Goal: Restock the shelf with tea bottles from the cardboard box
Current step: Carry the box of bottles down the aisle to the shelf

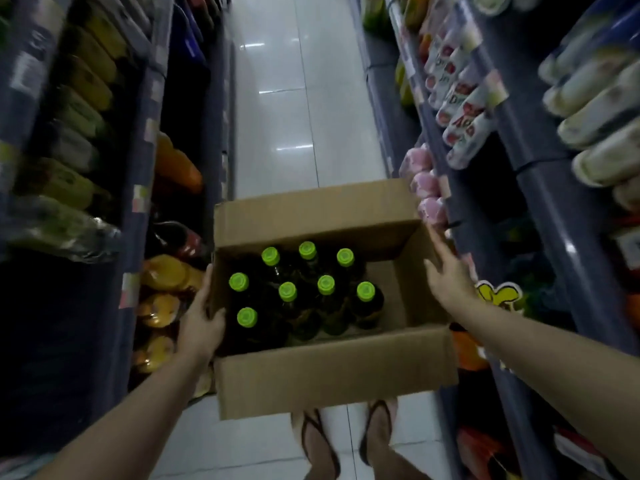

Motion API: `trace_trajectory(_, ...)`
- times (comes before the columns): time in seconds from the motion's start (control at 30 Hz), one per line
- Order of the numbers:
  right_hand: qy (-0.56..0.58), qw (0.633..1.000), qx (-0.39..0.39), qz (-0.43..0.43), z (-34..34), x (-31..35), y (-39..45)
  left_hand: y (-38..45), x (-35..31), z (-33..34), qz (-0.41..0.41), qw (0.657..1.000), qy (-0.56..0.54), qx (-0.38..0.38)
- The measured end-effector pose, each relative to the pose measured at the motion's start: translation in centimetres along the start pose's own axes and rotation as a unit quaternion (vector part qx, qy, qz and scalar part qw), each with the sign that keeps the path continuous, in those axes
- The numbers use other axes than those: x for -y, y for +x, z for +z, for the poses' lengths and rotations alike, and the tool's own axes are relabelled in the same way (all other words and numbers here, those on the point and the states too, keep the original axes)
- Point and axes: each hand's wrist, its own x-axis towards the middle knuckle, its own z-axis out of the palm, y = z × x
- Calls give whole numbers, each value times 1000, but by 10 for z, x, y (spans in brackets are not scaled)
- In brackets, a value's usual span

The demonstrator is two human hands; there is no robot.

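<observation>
The box (332, 368) is open at the top, its long axis running left to right across the aisle, with one flap folded toward the person and the opposite flap tilted up and away. Inside it stand eight bottles (287, 292), all upright with their caps pointing straight up at the camera; they fill the left and middle of the box, and the right part shows bare cardboard bottom. The bottles are dark, almost black in this light, with bright lime-green screw caps. The box is plain brown cardboard with no print showing.

The left hand (202, 323) grips the left wall of the box, thumb hooked over the rim and fingers outside. The right hand (446, 271) lies flat and open against the right wall near the far corner, fingers spread, not closed on anything.

Below the box is a pale glossy tiled floor (277, 116) and the person's feet in sandals (346, 441). Shelves (491, 188) of blurred drinks flank the box on both sides.
</observation>
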Motion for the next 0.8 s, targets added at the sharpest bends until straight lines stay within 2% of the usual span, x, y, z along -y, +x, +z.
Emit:
trace_trajectory(0.2, 11, 1000, 3, 6, 108, -99, 63, 85, 88, 96, -10, 1000, -13, 1)
trace_trajectory(0.37, 20, 999, 7, 28, 172, -163, 92, 138, 155, 154, -25, 1000, 11, 10)
trace_trajectory(0.8, 50, 995, 25, 83, 266, -241, 125, 202, 229, 241, -39, 999, -3, 12)
